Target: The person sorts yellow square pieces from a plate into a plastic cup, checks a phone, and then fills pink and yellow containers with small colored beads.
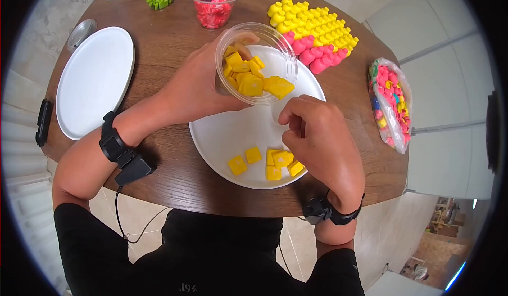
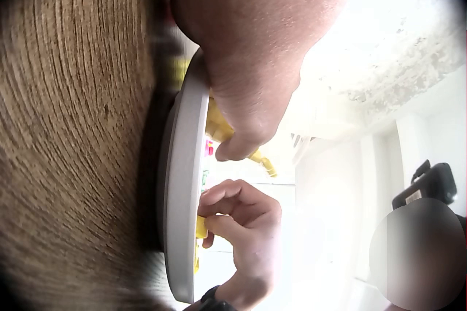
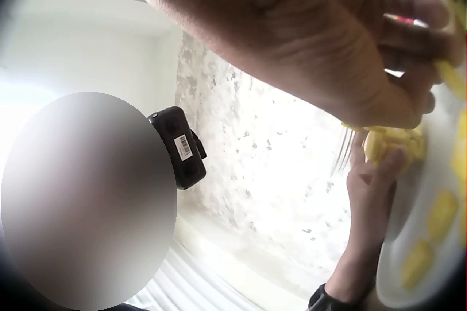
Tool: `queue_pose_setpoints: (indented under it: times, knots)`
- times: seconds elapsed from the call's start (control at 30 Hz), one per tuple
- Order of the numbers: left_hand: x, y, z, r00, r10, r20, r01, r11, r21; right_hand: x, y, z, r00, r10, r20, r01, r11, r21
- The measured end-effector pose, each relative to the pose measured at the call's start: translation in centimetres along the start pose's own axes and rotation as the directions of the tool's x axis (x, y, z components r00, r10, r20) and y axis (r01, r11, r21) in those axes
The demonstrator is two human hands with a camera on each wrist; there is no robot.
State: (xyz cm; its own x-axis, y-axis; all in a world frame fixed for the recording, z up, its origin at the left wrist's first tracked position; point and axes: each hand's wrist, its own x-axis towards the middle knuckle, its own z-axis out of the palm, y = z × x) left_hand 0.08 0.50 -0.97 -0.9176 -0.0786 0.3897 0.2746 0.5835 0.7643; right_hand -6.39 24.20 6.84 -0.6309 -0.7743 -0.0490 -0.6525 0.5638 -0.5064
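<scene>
Holding many yellow pieces [image 1: 251, 84], the cup [image 1: 256, 25] is gripped by the left hand [image 1: 203, 84]; one [image 2: 201, 228] is pinched by the right hand [image 1: 320, 134]; several are laid on the plate [image 1: 225, 132], near.

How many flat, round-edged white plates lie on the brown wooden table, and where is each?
2. One plate lies on the left of the table; the other plate lies near its middle, bearing small yellow square pieces.
</scene>
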Motion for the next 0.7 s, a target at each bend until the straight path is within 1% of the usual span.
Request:
queue_pose_setpoints:
  times: [0.03, 0.07, 0.13, 0.17, 0.23, 0.27, 0.33, 0.47, 0.53, 0.7]
  knots:
    - [0.01, 0.02, 0.02, 1.000, 0.002, -0.003, -0.002, 1.000, 0.003, 0.02, -0.09, -0.02, 1.000, 0.010, -0.026, -0.008, 0.999, 0.048]
    - [0.01, 0.01, 0.02, 1.000, 0.001, -0.003, -0.001, 1.000, 0.003, 0.06, 0.00, 0.14, 1.000, 0.010, -0.025, -0.008, 0.999, 0.048]
    - [0.01, -0.05, 0.04, 1.000, 0.006, -0.006, -0.005, 1.000, 0.015, 0.15, 0.28, 0.55, 0.980, -0.061, -0.189, 0.084, 0.990, 0.112]
    - [0.01, -0.10, 0.04, 1.000, 0.005, -0.006, -0.005, 1.000, 0.014, 0.16, 0.15, 0.40, 0.980, -0.061, -0.189, 0.084, 0.990, 0.112]
    - [-0.03, -0.18, 0.01, 1.000, 0.008, -0.005, -0.008, 1.000, -0.007, 0.17, -0.25, 0.00, 0.962, -0.032, -0.271, 0.083, 0.981, 0.176]
    - [-0.05, -0.17, 0.01, 1.000, 0.008, -0.004, -0.008, 1.000, -0.007, 0.18, -0.24, 0.01, 0.962, -0.032, -0.271, 0.082, 0.981, 0.177]
    - [-0.03, -0.14, 0.02, 1.000, 0.009, -0.009, -0.009, 1.000, -0.003, 0.22, -0.25, 0.01, 0.946, -0.005, -0.325, 0.109, 0.946, 0.305]
    - [0.01, -0.11, 0.06, 1.000, 0.021, -0.005, -0.021, 1.000, -0.002, 0.29, -0.37, 0.10, 0.929, -0.019, -0.370, 0.161, 0.920, 0.358]
    - [-0.01, -0.09, 0.10, 1.000, -0.009, -0.003, 0.008, 0.999, -0.035, 0.41, -0.20, 0.26, 0.899, -0.048, -0.435, 0.249, 0.873, 0.419]
    - [-0.01, 0.02, 0.09, 1.000, -0.008, -0.002, 0.008, 0.999, -0.045, 0.57, -0.20, 0.18, 0.863, -0.060, -0.501, 0.299, 0.861, 0.411]
